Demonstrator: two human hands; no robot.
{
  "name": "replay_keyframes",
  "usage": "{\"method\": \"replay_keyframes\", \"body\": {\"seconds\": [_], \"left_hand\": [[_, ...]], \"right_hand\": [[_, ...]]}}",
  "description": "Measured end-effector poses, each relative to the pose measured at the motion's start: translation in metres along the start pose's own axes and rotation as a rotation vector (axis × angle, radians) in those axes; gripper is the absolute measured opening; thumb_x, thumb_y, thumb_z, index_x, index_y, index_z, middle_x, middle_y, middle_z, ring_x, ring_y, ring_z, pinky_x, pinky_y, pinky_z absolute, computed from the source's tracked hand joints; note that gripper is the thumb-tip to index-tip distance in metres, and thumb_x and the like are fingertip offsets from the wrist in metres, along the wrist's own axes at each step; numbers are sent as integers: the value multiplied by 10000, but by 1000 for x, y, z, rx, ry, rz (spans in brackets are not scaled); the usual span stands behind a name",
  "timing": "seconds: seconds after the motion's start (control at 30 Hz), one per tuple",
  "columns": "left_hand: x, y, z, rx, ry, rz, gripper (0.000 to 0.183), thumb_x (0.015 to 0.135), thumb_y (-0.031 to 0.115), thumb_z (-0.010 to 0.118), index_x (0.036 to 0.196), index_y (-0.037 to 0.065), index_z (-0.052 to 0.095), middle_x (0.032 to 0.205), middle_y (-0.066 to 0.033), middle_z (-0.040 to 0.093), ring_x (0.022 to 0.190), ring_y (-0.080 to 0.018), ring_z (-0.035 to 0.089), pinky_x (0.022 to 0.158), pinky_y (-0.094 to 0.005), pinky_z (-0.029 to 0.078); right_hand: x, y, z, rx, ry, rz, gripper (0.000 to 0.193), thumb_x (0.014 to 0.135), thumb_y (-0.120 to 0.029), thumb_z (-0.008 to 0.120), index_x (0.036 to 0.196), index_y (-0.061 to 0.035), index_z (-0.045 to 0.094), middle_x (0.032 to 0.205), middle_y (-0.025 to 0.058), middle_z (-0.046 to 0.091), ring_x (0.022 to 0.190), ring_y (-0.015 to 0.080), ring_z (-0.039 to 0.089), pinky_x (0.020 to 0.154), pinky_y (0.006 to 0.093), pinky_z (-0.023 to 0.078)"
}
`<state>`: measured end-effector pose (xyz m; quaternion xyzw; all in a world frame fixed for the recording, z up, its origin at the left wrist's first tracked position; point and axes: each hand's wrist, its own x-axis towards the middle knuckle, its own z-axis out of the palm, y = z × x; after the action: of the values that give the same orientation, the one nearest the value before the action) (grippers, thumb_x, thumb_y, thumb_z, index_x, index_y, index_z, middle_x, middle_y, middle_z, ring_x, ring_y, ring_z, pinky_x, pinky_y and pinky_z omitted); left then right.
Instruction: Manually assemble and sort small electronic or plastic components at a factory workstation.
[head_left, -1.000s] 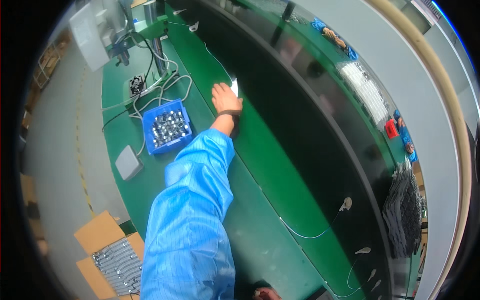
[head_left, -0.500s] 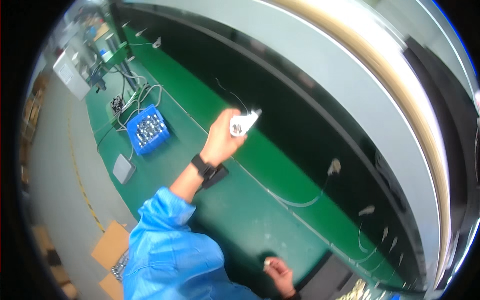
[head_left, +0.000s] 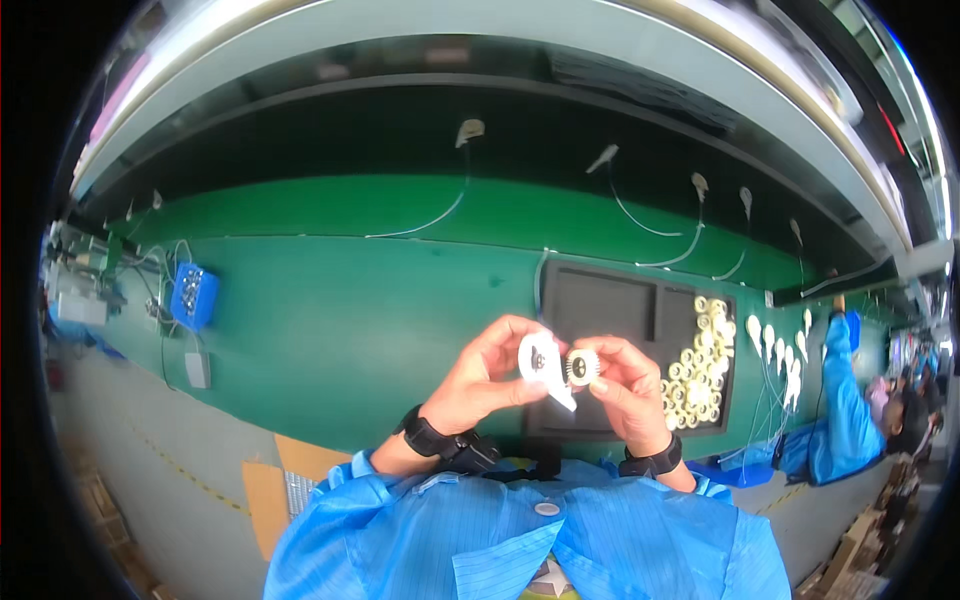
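Note:
My left hand grips a white plastic housing with a round body and a tapered end pointing down. Close beside it, my right hand pinches a small cream toothed wheel with a dark centre. The two parts almost meet in front of my chest; whether they touch, I cannot tell. Under and behind my right hand lies a black tray, its right side filled with several similar cream round parts.
A blue bin of metal parts and a white box-shaped piece sit at the left. White pieces with cords lie right of the tray, more along the far dark strip. A co-worker's blue sleeve shows at far right. Cardboard box lower left.
My left hand has come back from the far side with the white housing. My right hand has risen to meet it, holding the toothed wheel. The view has swung right.

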<state>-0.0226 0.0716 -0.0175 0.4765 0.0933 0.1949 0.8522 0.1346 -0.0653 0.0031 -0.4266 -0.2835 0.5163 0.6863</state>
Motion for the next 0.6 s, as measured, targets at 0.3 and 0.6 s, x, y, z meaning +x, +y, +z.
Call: {"method": "replay_keyframes", "body": {"seconds": [0.3, 0.6], "left_hand": [[15, -41, 64, -263, 3, -198, 377, 837, 84, 672, 1167, 49, 493, 1074, -32, 564, 1033, -125, 548, 885, -290, 463], [18, -41, 79, -137, -4, -175, 381, 789, 42, 716, 1099, 58, 495, 1077, -43, 576, 1008, -138, 574, 863, -302, 485]], "right_hand": [[-45, -26, -42, -387, 37, -172, 334, 822, -4, 655, 1146, 22, 576, 1084, 73, 547, 905, 137, 574, 805, 272, 487], [-45, -29, -50, -400, 24, -204, 280, 793, -35, 699, 1058, 10, 619, 1035, 86, 582, 879, 134, 572, 757, 265, 476]]}}
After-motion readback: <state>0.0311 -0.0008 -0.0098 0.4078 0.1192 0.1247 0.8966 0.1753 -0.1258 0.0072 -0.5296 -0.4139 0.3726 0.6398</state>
